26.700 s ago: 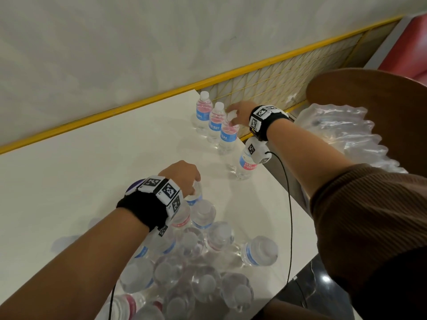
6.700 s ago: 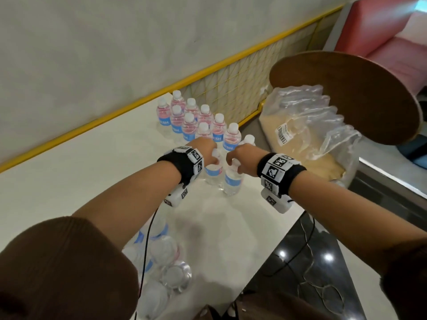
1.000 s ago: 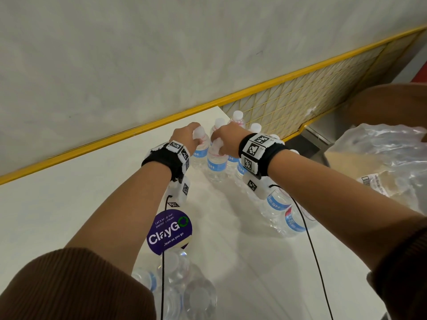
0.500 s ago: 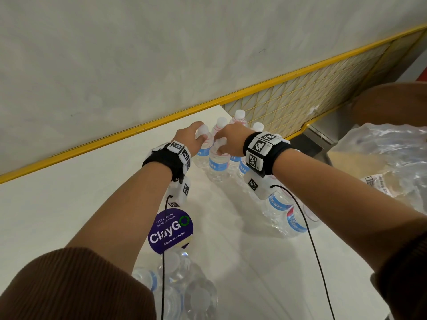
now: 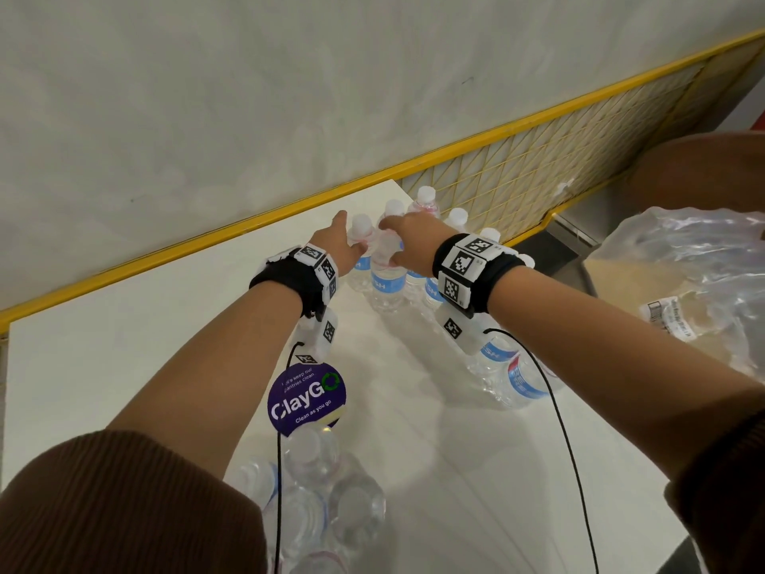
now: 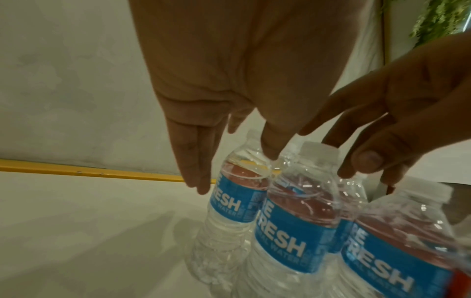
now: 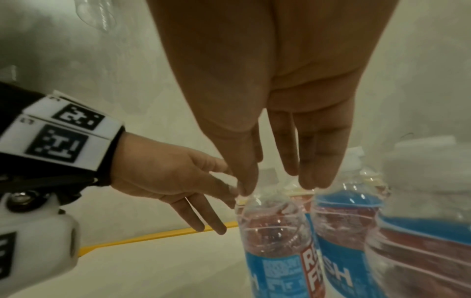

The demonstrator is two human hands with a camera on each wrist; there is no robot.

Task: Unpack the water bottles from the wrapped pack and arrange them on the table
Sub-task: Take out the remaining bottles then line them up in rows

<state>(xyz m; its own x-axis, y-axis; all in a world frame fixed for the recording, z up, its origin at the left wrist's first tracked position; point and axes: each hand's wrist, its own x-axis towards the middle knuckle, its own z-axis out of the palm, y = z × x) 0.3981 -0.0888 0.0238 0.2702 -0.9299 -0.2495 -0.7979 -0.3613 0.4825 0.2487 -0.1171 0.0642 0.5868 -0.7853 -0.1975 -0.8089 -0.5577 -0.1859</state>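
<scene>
Several clear water bottles with blue labels point(image 5: 387, 279) stand grouped at the far right corner of the white table point(image 5: 124, 350). My left hand point(image 5: 343, 242) hovers over the leftmost bottle point(image 6: 229, 201), fingers straight, thumb tip touching its shoulder. My right hand point(image 5: 405, 242) is beside it, its straight fingertips point(image 7: 313, 181) just above the neighbouring bottle point(image 7: 275, 238). Neither hand holds anything. Two more bottles point(image 5: 521, 379) stand under my right forearm. Leftover bottles of the pack point(image 5: 314, 511) sit near me, partly hidden by my left sleeve.
Crumpled clear wrap point(image 5: 683, 283) lies on a brown round seat off the table's right edge. A purple round sticker point(image 5: 306, 397) is on the tabletop. A yellow rail point(image 5: 207, 242) and a wall bound the far side; a yellow mesh panel point(image 5: 538, 180) is behind the bottles.
Both hands gripped bottle tops half a second ago. Their fingers have now straightened and let go, leaving the two bottles standing with the group.
</scene>
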